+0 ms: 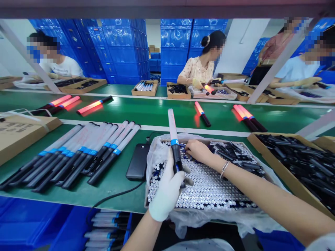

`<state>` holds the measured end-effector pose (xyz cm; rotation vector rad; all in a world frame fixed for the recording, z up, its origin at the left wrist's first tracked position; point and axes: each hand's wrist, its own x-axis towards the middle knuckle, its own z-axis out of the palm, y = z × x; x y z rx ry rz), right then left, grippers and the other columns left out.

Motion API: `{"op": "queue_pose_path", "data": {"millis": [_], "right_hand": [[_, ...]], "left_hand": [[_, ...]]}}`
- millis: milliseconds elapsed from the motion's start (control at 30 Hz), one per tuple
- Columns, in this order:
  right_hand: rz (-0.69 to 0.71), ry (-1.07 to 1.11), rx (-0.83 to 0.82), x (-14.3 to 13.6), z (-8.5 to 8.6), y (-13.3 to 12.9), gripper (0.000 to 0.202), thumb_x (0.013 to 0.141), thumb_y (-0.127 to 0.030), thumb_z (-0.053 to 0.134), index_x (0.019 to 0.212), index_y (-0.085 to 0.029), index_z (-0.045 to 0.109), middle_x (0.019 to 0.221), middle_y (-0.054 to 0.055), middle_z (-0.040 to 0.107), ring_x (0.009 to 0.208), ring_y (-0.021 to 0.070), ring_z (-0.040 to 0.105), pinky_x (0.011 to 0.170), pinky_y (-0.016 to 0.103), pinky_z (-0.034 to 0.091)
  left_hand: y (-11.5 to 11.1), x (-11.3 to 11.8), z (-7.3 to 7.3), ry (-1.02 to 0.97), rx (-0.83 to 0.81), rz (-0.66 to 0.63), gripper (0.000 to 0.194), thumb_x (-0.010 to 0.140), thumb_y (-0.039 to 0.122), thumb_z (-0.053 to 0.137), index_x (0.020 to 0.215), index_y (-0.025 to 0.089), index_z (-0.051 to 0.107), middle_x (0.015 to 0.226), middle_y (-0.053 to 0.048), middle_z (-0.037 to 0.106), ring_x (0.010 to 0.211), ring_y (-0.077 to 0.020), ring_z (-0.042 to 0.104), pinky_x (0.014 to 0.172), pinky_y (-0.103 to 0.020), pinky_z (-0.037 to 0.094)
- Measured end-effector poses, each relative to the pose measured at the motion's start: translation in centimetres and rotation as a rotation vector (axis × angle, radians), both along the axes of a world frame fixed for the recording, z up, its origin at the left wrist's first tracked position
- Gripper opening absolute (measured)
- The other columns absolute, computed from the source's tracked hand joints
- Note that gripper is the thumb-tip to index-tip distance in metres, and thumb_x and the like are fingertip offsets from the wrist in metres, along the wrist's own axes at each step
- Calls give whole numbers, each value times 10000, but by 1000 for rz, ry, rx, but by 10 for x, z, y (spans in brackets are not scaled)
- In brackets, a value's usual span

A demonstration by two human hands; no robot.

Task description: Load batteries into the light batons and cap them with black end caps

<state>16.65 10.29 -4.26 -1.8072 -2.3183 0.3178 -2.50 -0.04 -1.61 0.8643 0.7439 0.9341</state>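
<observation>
My left hand (167,184), in a white glove, is wrapped round the black handle of a baton (173,129) with a clear tube and blue band, held upright above a box of batteries (204,181). The handle's battery slot faces up, with something blue inside. My bare right hand (197,150) reaches into the back of that box, its fingers pressed together among blue-wrapped batteries; what they hold is too small to name. Small black parts (232,151) lie on the batteries at the box's right.
Many batons (75,150) lie in a row at the left, beside a black power bank (137,162) with a cable. A carton of black parts (300,164) stands right. Lit batons (91,106) rest on the green belt (151,115). Several people sit or stand beyond.
</observation>
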Motion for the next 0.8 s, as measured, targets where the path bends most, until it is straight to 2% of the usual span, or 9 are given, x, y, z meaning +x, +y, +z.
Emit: {"op": "queue_pose_path", "data": {"millis": [67, 133, 267, 333, 433, 533, 667, 733, 800], "right_hand": [[-13, -17, 9, 0, -1, -1, 112, 815, -95, 615, 863, -95, 716, 991, 139, 704, 980, 216, 642, 915, 362, 502], [-37, -14, 19, 5, 6, -6, 138, 810, -91, 601, 875, -107, 721, 968, 131, 712, 938, 223, 651, 882, 348, 506], [-109, 42, 33, 21, 34, -28, 150, 828, -141, 599, 891, -154, 735, 849, 60, 734, 781, 180, 677, 772, 294, 534], [-109, 102, 49, 26, 49, -45, 155, 850, -191, 607, 925, -191, 742, 863, 23, 742, 746, 149, 683, 734, 259, 549], [7, 229, 159, 25, 64, -68, 195, 878, -229, 605, 1011, -242, 747, 988, -2, 742, 840, 143, 701, 778, 255, 570], [161, 360, 260, 16, 72, -80, 181, 899, -224, 608, 1003, -252, 754, 1004, -11, 734, 915, 134, 696, 854, 259, 570], [384, 483, 219, -4, 75, -77, 162, 911, -208, 617, 998, -248, 747, 987, -12, 720, 912, 98, 679, 846, 226, 562], [486, 484, 227, -15, 74, -74, 174, 919, -188, 599, 992, -228, 752, 959, 9, 698, 875, 88, 662, 800, 212, 555], [521, 455, 283, -25, 69, -73, 200, 931, -173, 569, 948, -212, 765, 905, 27, 657, 814, 86, 630, 725, 206, 541]], "left_hand": [[0, -1, -3, 25, 2, -19, 869, 878, 186, 492, 1566, 359, -10, 871, -1, 618, 650, -80, 606, 594, -202, 452], [1, -2, -3, 50, -16, -39, 882, 875, 181, 474, 1563, 350, -51, 751, 22, 609, 602, -84, 589, 543, -185, 413], [1, -5, -1, 73, -66, -88, 876, 872, 200, 446, 1564, 323, -77, 614, 49, 565, 517, -88, 520, 526, -202, 433], [0, -7, 1, 77, -88, -105, 868, 873, 199, 429, 1563, 324, -82, 596, 54, 544, 487, -86, 491, 489, -197, 415], [1, -8, 1, 63, -103, -116, 872, 878, 200, 436, 1558, 339, -91, 604, 59, 534, 477, -79, 479, 462, -181, 400], [3, -7, 2, 66, -76, -59, 837, 918, 327, 483, 1564, 341, -50, 629, 50, 544, 494, -87, 497, 443, -174, 404], [1, -6, 4, 80, -37, -10, 816, 920, 564, 452, 1573, 317, 30, 592, 52, 521, 426, -76, 437, 410, -180, 396], [0, -6, 5, 79, -32, -19, 820, 912, 601, 440, 1573, 314, 50, 583, 53, 510, 407, -69, 414, 393, -172, 374], [-1, -8, 7, 61, -50, -27, 820, 913, 579, 463, 1570, 330, 40, 577, 55, 502, 403, -66, 413, 374, -154, 325]]}}
